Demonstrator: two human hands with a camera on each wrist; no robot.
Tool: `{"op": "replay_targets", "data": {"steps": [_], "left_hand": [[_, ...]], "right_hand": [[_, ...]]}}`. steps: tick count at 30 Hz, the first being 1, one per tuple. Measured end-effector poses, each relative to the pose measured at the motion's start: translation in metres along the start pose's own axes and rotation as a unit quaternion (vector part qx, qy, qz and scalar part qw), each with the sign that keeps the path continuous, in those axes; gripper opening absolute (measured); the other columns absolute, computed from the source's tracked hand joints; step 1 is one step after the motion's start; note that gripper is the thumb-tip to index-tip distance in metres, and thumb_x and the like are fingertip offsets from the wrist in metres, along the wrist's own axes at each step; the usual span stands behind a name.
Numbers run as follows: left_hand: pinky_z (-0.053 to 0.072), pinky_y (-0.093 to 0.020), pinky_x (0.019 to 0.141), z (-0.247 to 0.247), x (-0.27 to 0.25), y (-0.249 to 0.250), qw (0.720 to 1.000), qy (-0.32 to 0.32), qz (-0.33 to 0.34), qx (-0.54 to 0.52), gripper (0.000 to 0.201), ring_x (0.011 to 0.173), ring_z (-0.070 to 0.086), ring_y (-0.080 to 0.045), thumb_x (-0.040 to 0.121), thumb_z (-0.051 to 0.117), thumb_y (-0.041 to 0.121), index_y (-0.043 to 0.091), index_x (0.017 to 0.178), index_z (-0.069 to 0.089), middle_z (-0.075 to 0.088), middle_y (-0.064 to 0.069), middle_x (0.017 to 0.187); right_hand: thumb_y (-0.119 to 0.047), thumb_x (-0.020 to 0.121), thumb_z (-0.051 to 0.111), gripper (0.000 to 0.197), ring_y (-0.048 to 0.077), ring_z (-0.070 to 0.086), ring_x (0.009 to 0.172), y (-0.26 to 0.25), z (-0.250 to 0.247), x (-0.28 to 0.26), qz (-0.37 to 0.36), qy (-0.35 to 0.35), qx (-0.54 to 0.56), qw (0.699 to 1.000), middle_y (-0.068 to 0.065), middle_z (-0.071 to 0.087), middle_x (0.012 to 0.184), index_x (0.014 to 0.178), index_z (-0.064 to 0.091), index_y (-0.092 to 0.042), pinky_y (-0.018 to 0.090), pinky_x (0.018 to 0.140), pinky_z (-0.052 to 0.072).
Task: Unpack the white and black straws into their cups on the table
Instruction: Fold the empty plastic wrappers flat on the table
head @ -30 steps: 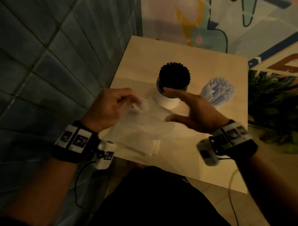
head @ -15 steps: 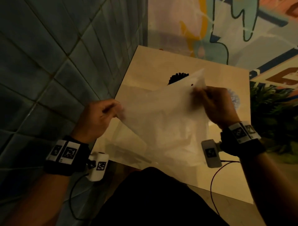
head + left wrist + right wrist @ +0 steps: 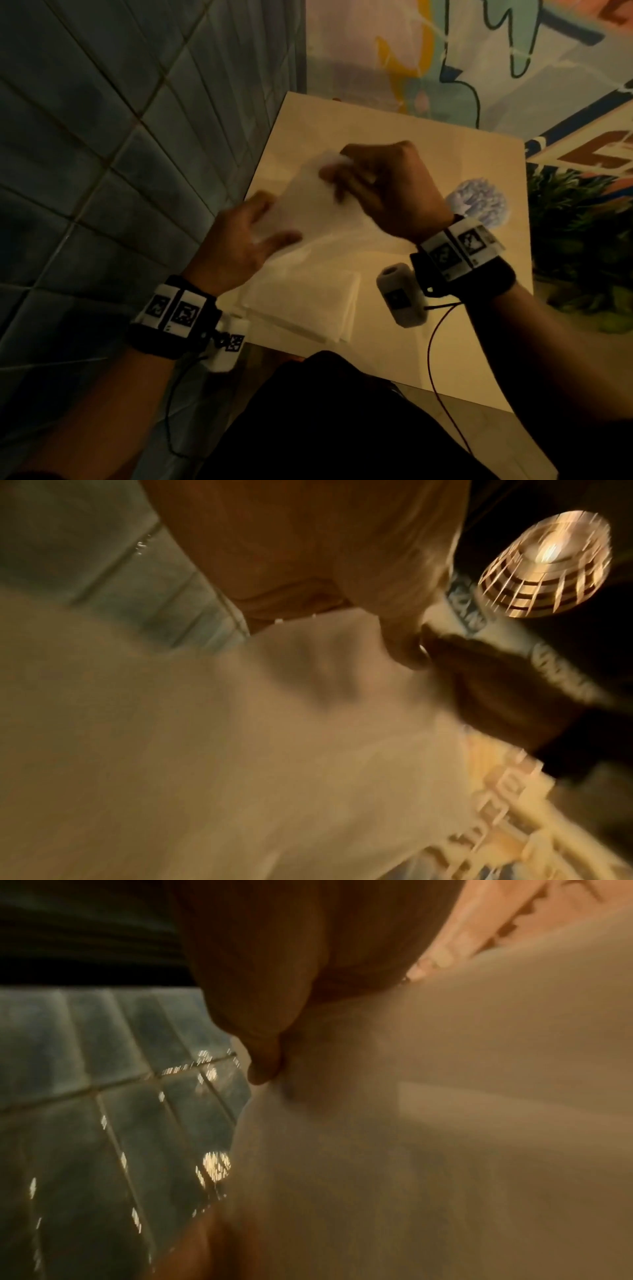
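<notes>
I hold a translucent plastic bag (image 3: 308, 209) up over the table (image 3: 394, 363). My right hand (image 3: 334, 171) pinches its upper corner. My left hand (image 3: 270, 221) grips its left edge, thumb in front and spread fingers showing dimly through the film. The cup of white straws (image 3: 478, 202) stands at the right, half behind my right wrist. The black straws' cup is hidden behind the bag and my right hand. In the wrist views the bag (image 3: 205, 750) (image 3: 411, 1150) fills the frame, blurred, with my right thumb (image 3: 263, 1066) against it.
A flat folded stack of pale bags (image 3: 301, 308) lies near the table's front edge. A tiled wall (image 3: 102, 154) runs along the left side. A green plant (image 3: 582, 240) sits past the right edge. A lit lamp (image 3: 544, 566) hangs overhead.
My right hand has swung left with the bag's corner, closer to my left hand. The bag now covers the black straws' cup. My left hand has risen toward the table's middle.
</notes>
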State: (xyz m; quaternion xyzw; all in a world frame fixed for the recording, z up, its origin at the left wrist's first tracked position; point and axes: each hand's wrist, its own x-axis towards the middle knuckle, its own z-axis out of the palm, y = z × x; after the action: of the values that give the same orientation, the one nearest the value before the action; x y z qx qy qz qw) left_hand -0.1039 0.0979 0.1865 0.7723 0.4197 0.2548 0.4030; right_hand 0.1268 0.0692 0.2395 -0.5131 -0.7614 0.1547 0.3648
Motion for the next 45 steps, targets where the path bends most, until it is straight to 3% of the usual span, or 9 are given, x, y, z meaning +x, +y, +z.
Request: {"op": "replay_targets", "data": {"steps": [6, 11, 15, 18, 22, 26, 33, 39, 45], "left_hand": [[0.049, -0.025, 0.054, 0.020, -0.049, -0.076, 0.991, -0.025, -0.110, -0.070, 0.032, 0.057, 0.056, -0.007, 0.089, 0.065, 0.041, 0.011, 0.078, 0.059, 0.058, -0.006, 0.064], [0.043, -0.018, 0.048, 0.022, -0.079, -0.096, 0.989, 0.010, -0.122, -0.085, 0.026, 0.048, 0.053, -0.005, 0.095, 0.053, 0.037, 0.055, 0.082, 0.068, 0.067, 0.010, 0.065], [0.054, -0.029, 0.081, 0.012, -0.081, -0.102, 0.989, -0.072, -0.126, -0.008, 0.029, 0.087, 0.066, -0.001, 0.082, 0.057, 0.070, 0.045, 0.096, 0.065, 0.071, 0.016, 0.089], [0.048, -0.010, 0.084, 0.020, -0.049, -0.071, 0.986, -0.099, -0.126, -0.041, 0.038, 0.103, 0.060, 0.010, 0.073, 0.065, 0.070, 0.062, 0.109, 0.054, 0.064, 0.031, 0.107], [0.056, -0.027, 0.088, 0.032, -0.014, -0.032, 0.973, -0.062, -0.120, -0.189, 0.027, 0.094, 0.072, -0.015, 0.093, 0.056, 0.036, 0.017, 0.105, 0.070, 0.075, 0.002, 0.102], [0.058, -0.034, 0.076, 0.013, -0.016, -0.027, 0.950, 0.004, -0.134, -0.282, 0.025, 0.083, 0.073, -0.030, 0.094, 0.054, 0.025, 0.006, 0.097, 0.070, 0.076, -0.013, 0.092], [0.056, -0.026, 0.068, -0.003, -0.023, -0.027, 0.935, 0.078, -0.164, -0.304, 0.026, 0.073, 0.072, -0.019, 0.096, 0.051, 0.020, -0.001, 0.095, 0.066, 0.076, -0.005, 0.079], [0.056, -0.023, 0.065, -0.007, -0.022, -0.042, 0.946, 0.209, -0.138, -0.205, 0.055, 0.061, 0.066, -0.008, 0.087, 0.070, 0.014, 0.036, 0.132, 0.047, 0.073, 0.004, 0.070], [0.054, -0.026, 0.090, -0.026, -0.033, -0.051, 0.990, 0.037, -0.103, -0.089, 0.044, 0.105, 0.066, -0.009, 0.070, 0.077, 0.035, 0.052, 0.108, 0.066, 0.069, 0.021, 0.108]], "right_hand": [[-0.026, 0.101, 0.052, 0.033, 0.013, 0.065, 0.066, 0.024, -0.020, -0.003, 0.063, 0.051, -0.014, 0.997, 0.009, 0.070, 0.074, 0.086, 0.071, -0.003, 0.027, 0.067, 0.053], [-0.026, 0.100, 0.053, 0.022, 0.021, 0.071, 0.074, 0.045, -0.044, 0.000, 0.141, 0.072, 0.000, 0.987, 0.009, 0.072, 0.083, 0.098, 0.070, -0.012, 0.037, 0.073, 0.058], [-0.028, 0.100, 0.055, 0.025, 0.018, 0.070, 0.078, 0.040, -0.045, 0.003, 0.150, -0.040, 0.033, 0.987, 0.006, 0.072, 0.081, 0.088, 0.070, -0.012, 0.040, 0.081, 0.055], [-0.031, 0.100, 0.055, 0.035, 0.025, 0.066, 0.078, 0.024, -0.025, 0.008, 0.095, -0.108, 0.045, 0.989, 0.014, 0.067, 0.082, 0.090, 0.069, 0.000, 0.043, 0.076, 0.051], [-0.036, 0.096, 0.062, 0.031, 0.012, 0.064, 0.098, 0.022, -0.018, 0.013, 0.069, -0.011, 0.014, 0.997, 0.002, 0.067, 0.106, 0.109, 0.065, -0.007, 0.032, 0.086, 0.051], [-0.054, 0.082, 0.072, 0.079, 0.009, 0.052, 0.125, 0.054, -0.037, -0.025, 0.215, 0.210, 0.061, 0.952, -0.002, 0.051, 0.139, 0.143, 0.037, -0.019, 0.037, 0.102, 0.048], [-0.021, 0.084, 0.077, 0.081, 0.024, 0.068, 0.109, 0.057, 0.042, -0.092, 0.373, 0.094, 0.375, 0.843, 0.002, 0.066, 0.125, 0.150, 0.030, -0.020, 0.051, 0.093, 0.055], [0.003, 0.092, 0.061, 0.063, 0.028, 0.072, 0.079, 0.039, 0.048, -0.097, 0.287, 0.157, 0.334, 0.884, 0.016, 0.072, 0.089, 0.145, 0.036, -0.021, 0.031, 0.075, 0.059], [-0.021, 0.088, 0.072, 0.041, -0.002, 0.060, 0.098, 0.037, 0.025, -0.099, 0.244, 0.054, 0.121, 0.961, -0.011, 0.063, 0.109, 0.128, 0.062, -0.018, 0.016, 0.087, 0.050]]}}
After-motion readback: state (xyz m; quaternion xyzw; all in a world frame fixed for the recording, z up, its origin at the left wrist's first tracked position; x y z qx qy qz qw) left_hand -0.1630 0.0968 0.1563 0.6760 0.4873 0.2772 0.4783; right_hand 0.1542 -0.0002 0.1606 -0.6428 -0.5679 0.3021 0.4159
